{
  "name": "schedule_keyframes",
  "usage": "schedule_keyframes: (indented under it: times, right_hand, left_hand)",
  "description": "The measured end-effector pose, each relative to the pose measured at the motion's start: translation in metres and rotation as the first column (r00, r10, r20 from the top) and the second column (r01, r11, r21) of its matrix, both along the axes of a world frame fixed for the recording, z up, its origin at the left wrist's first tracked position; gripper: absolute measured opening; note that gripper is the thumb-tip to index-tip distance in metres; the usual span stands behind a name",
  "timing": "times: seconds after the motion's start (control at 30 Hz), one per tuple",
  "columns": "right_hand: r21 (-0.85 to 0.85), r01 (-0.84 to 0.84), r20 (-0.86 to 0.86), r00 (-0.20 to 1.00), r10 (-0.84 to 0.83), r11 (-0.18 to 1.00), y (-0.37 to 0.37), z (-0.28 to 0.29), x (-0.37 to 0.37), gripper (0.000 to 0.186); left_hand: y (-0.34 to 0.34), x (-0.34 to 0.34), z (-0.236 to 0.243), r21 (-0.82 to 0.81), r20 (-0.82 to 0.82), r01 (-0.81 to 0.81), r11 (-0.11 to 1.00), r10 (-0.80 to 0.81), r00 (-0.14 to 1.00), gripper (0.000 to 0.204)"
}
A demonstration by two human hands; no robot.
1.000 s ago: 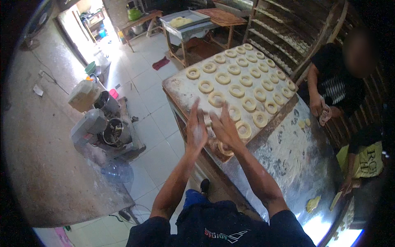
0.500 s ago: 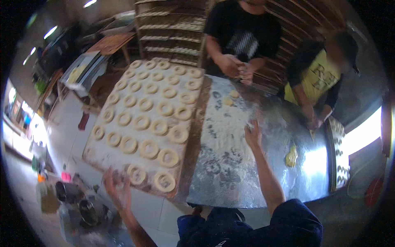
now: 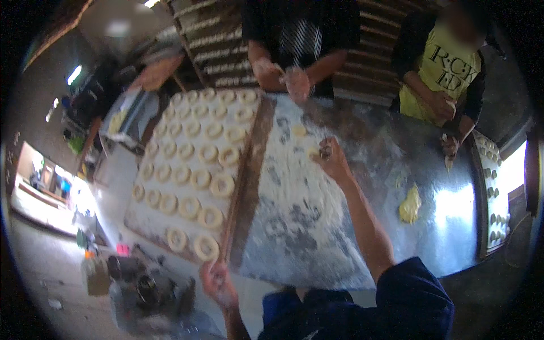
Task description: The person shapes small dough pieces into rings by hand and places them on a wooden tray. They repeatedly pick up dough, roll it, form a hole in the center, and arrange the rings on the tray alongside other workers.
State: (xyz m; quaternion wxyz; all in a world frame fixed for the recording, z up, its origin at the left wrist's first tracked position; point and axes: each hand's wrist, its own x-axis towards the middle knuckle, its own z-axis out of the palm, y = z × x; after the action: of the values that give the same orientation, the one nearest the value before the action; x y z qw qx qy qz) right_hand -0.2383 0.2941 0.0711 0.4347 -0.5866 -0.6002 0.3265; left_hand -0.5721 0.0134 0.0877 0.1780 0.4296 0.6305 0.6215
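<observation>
My right hand [image 3: 333, 161] is over the floured part of the metal table, its fingertips closed on a small pale dough piece [image 3: 313, 153]. A second dough piece [image 3: 299, 131] lies just beyond it. My left hand [image 3: 219, 284] is below the near right corner of a floured board [image 3: 190, 229], its fingers apart and slightly curled, holding nothing I can see. Rows of dough rings cover the board. The nearest dough ring [image 3: 206, 248] lies just above my left fingertips.
Across the metal table [image 3: 266, 258], one person [image 3: 300, 45] in black works with floury hands; another person [image 3: 447, 62] in yellow handles dough at the right. A yellow lump [image 3: 410, 205] sits on the table. Racks stand behind; another tray [image 3: 492, 192] is at the far right.
My right hand has moved away from me and left, onto the dough piece. My left hand has swung right, toward the board's near corner. The view has shifted.
</observation>
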Motion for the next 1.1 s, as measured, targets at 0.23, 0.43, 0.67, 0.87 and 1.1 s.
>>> schedule_keyframes:
  times: [0.23,0.43,0.67,0.87,1.1]
  right_hand:
    - [0.256,0.088,0.518,0.828,-0.214,0.963,-0.196,0.022,0.013,0.028]
    - [-0.045,0.246,0.058,0.968,-0.243,0.968,-0.247,0.039,0.069,0.020]
    - [-0.194,0.055,-0.300,0.947,-0.113,0.979,-0.257,0.014,0.065,0.017]
    - [-0.113,-0.190,-0.533,0.840,0.102,0.975,-0.226,0.024,0.039,0.033]
    - [-0.181,-0.405,-0.713,0.682,0.164,0.896,-0.212,0.037,0.019,0.029]
  left_hand:
    - [0.069,0.164,-0.008,-0.176,-0.505,0.524,0.834,-0.533,0.679,0.033]
    - [0.090,0.217,-0.025,-0.321,-0.831,0.401,0.858,-0.459,0.315,0.036]
    - [0.088,0.219,-0.010,-0.562,-0.051,0.495,0.663,-0.625,0.779,0.025]
    - [0.076,0.221,0.034,-0.253,0.138,0.680,0.688,-0.670,0.729,0.018]
    - [0.090,0.184,0.037,-0.240,0.317,0.797,0.555,-0.731,0.604,0.050]
